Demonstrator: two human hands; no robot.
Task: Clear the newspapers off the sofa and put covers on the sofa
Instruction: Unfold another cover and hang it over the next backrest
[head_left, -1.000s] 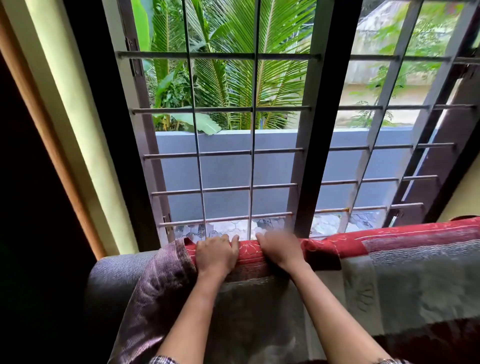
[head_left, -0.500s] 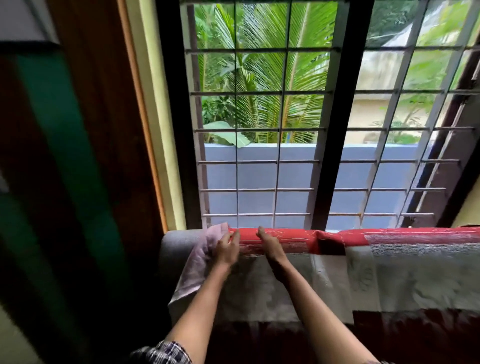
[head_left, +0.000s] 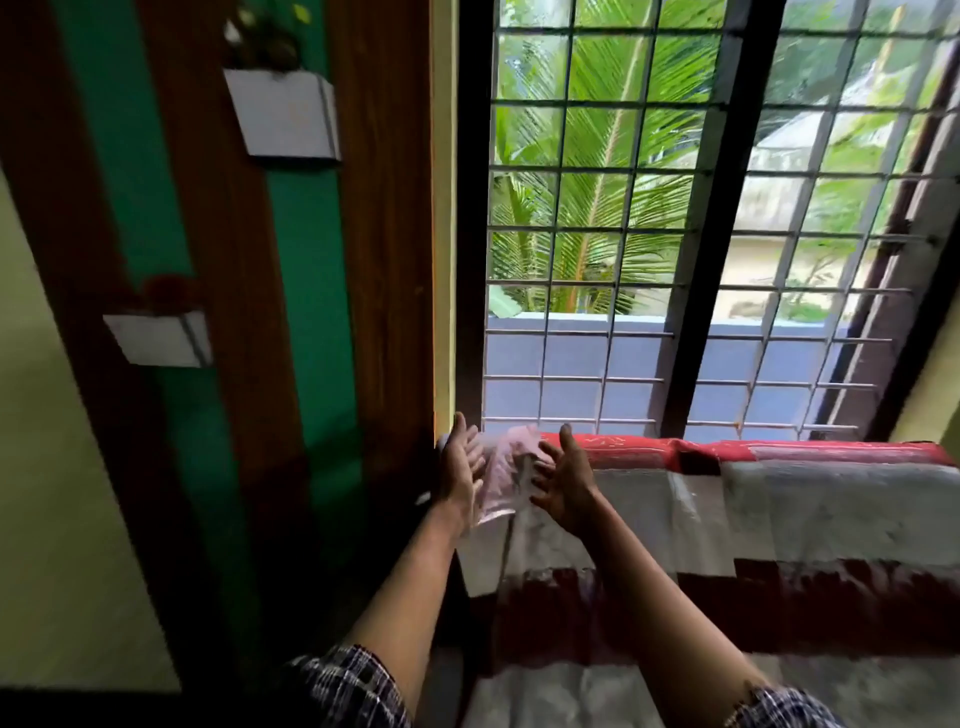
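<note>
A patterned cover (head_left: 779, 509) in red, grey and dark red bands lies draped over the sofa's backrest below the window. Its pale pinkish-purple corner (head_left: 506, 478) hangs at the left end of the backrest. My left hand (head_left: 462, 467) is raised at that corner's left side, fingers straight and spread. Facing it from the right of the corner is my right hand (head_left: 563, 480), palm turned inward and fingers straight. Neither hand grips the cloth; whether they touch it is blurred. No newspapers are in view.
A barred window (head_left: 649, 234) with a dark frame stands right behind the sofa, palm leaves outside. To the left is a wall with green and brown stripes carrying two white wall planters (head_left: 283, 111) (head_left: 161, 338). A dark gap lies left of the sofa's end.
My head has pulled back and turned left, showing the striped wall. Both hands have come off the top edge of the cover and now stand open on either side of its left corner.
</note>
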